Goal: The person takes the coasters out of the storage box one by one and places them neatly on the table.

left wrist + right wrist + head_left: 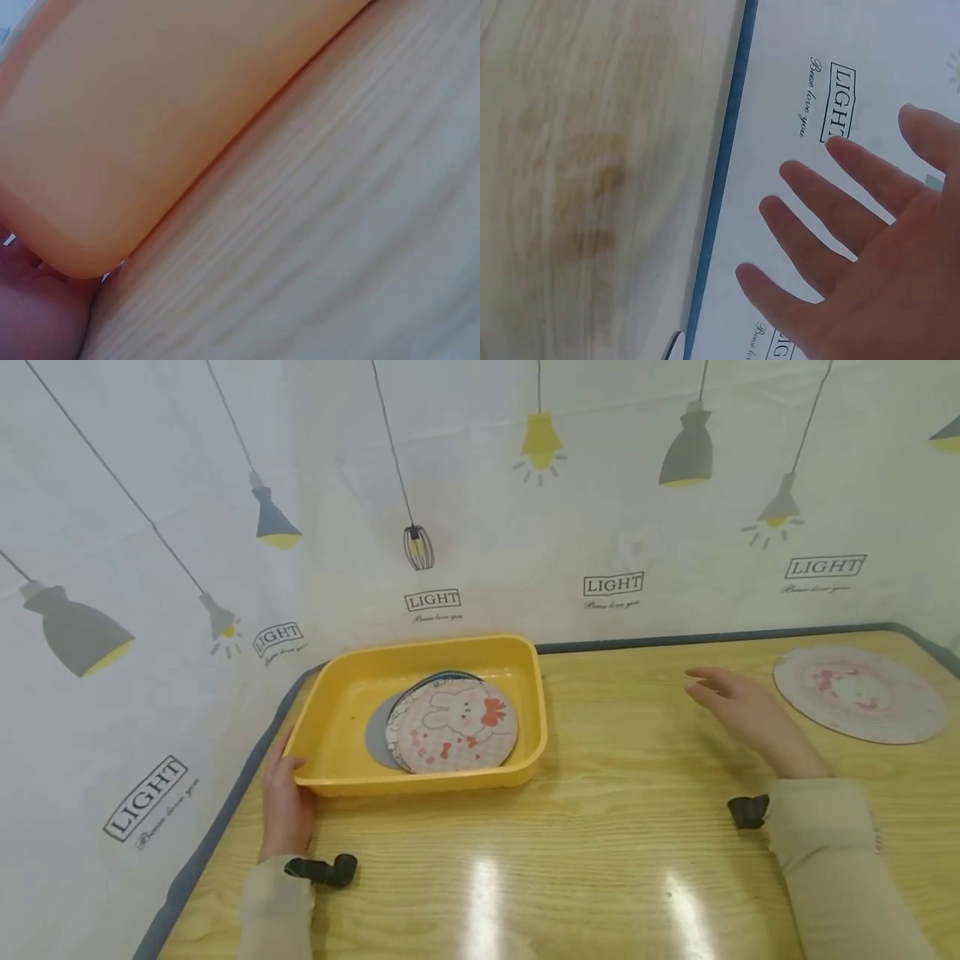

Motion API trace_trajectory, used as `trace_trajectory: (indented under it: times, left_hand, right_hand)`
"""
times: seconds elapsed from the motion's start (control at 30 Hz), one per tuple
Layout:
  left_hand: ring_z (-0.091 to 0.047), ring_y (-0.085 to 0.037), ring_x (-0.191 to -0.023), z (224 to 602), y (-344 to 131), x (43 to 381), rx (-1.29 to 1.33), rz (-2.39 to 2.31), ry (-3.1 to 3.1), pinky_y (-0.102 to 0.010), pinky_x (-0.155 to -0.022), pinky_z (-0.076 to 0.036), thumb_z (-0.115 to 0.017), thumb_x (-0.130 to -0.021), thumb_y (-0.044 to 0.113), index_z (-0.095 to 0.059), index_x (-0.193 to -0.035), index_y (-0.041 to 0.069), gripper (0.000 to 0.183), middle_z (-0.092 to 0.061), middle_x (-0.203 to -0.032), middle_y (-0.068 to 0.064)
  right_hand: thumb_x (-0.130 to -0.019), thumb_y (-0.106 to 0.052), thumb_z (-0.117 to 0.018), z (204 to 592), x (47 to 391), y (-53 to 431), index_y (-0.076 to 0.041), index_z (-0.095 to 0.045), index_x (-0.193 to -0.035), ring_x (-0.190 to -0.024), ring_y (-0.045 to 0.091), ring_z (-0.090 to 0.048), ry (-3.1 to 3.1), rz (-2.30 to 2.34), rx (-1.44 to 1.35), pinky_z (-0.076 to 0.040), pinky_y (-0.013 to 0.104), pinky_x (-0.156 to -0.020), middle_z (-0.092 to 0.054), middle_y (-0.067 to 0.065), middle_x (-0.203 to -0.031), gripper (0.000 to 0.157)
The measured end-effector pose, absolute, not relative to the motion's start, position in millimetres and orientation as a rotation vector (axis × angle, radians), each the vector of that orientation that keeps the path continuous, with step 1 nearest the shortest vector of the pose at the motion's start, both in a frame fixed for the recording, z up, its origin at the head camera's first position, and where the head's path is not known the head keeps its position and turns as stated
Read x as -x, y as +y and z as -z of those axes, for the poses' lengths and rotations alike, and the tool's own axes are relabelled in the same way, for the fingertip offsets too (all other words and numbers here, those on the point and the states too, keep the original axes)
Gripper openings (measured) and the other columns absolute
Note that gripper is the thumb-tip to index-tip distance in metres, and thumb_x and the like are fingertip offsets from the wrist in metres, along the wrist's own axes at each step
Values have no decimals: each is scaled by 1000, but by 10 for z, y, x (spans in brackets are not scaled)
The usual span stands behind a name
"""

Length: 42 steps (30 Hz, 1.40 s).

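Observation:
A yellow plastic tray [420, 783] stands at the back left of the table, its outer wall [150, 112] filling much of the left wrist view. My left hand [285, 806] grips its front left corner, with the thumb at the rim and the other fingers along the outer side, partly hidden. Inside lie several overlapping round mats; the top one is a pink mat [457, 727] with a rabbit and a red bow. My right hand [750, 718] hovers over the table, holding nothing, its fingers spread in the right wrist view. Nearest to it is a round pale mat [862, 693] with a pink print.
The wood-grain table [600, 860] has a dark blue edge strip [645, 642] at the back. Behind and to the left hangs a white sheet [510, 543] printed with lamps. Black wrist cameras sit on both cuffs.

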<state>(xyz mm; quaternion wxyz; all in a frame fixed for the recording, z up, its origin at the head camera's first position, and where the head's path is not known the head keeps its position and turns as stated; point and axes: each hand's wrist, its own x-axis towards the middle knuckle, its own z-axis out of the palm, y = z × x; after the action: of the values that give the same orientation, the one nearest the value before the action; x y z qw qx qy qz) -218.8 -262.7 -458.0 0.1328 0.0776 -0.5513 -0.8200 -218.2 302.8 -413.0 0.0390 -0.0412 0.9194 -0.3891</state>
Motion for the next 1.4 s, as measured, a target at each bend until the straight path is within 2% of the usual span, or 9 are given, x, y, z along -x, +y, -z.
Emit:
trace_trajectory:
  times: [0.13,0.37,0.6,0.77,1.03,1.17,1.4]
  left_hand:
    - [-33,-23,-122,4575,-2625,2189,-236,2378,-1610,-32,-96,-30,-26,-84,-1,-38,-136,17,56,-33,-138,-3]
    - [-33,-23,-122,4558,-2604,2196,-229,2349,-1653,-31,-95,-32,-27,-84,0,-35,-137,16,56,-32,-138,-3]
    - [-32,-26,-122,4565,-2605,2203,-216,2371,-1626,-31,-92,-34,-27,-84,-2,-36,-137,15,56,-33,-138,-5]
    - [-33,-26,-121,4573,-2634,2205,-203,2368,-1615,-31,-92,-34,-27,-84,-2,-37,-136,15,56,-34,-137,-5]
    - [-32,-27,-121,4557,-2661,2173,-201,2383,-1607,-33,-94,-32,-25,-84,-3,-35,-137,14,56,-32,-138,-6]
    - [-34,-27,-120,4552,-2654,2179,-184,2392,-1608,-33,-92,-34,-25,-84,-3,-36,-137,14,57,-33,-138,-6]
    - [-34,-27,-120,4601,-2667,2187,-167,2396,-1614,-31,-89,-37,-27,-84,-3,-36,-137,16,57,-34,-137,-4]
  right_hand:
    - [-84,-65,-24,4085,2197,2940,-7,-28,-140,-126,45,-18,2871,1011,61,-16,58,-95,-24,22,-141,81]
    - [-87,-59,-27,4084,2191,2741,-5,-33,-136,-126,44,-19,2947,1005,133,-15,57,-97,-26,22,-140,74]
    - [-88,-54,-35,4046,2138,2365,-10,-41,-133,-124,38,-29,3003,1018,306,-23,54,-95,-36,16,-136,63]
    - [-91,-50,-32,4007,2102,2131,-9,-44,-131,-119,35,-38,3036,1013,420,-29,52,-93,-44,14,-131,58]
    - [-93,-31,-42,4019,2043,1721,-12,-58,-119,-101,20,-56,3027,1202,678,-43,40,-84,-60,3,-112,35]
    - [-92,-28,-46,4016,1995,1600,-14,-60,-116,-98,16,-57,2986,1259,724,-44,38,-82,-62,1,-108,31]
    - [-91,-35,-46,4069,1945,1398,-24,-62,-114,-98,11,-56,2666,1499,711,-45,33,-82,-63,-8,-104,30]
